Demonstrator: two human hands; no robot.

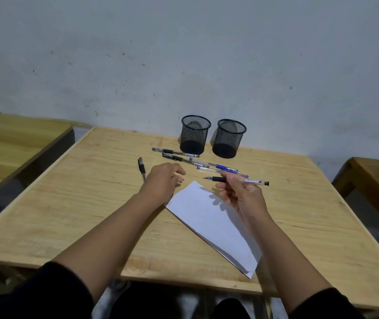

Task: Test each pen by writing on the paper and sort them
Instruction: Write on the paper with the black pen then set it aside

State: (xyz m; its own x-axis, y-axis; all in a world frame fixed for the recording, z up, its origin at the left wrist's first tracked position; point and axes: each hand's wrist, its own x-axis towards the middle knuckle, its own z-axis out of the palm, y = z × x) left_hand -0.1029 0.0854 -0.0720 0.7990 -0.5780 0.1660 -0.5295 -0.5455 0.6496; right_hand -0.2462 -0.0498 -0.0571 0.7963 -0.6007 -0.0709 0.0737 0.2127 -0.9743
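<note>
My right hand (241, 192) pinches a clear pen with a black grip (253, 181), uncapped, level above the white paper (213, 224), tip pointing left. My left hand (163, 180) rests at the paper's far left corner, fingers curled, with a small dark piece like a pen cap (180, 180) at its fingertips. A black pen (142, 168) lies alone just left of that hand. Two more black pens (174, 152) and two blue pens (217, 166) lie behind the hands. Two black mesh cups (194, 134) (228, 139), both holding nothing, stand by the wall.
The wooden table (91, 203) has bare wood to the left and right of the paper. Its near edge runs just above my sleeves. Another table (11, 139) stands to the left and a wooden bench (372, 176) to the right.
</note>
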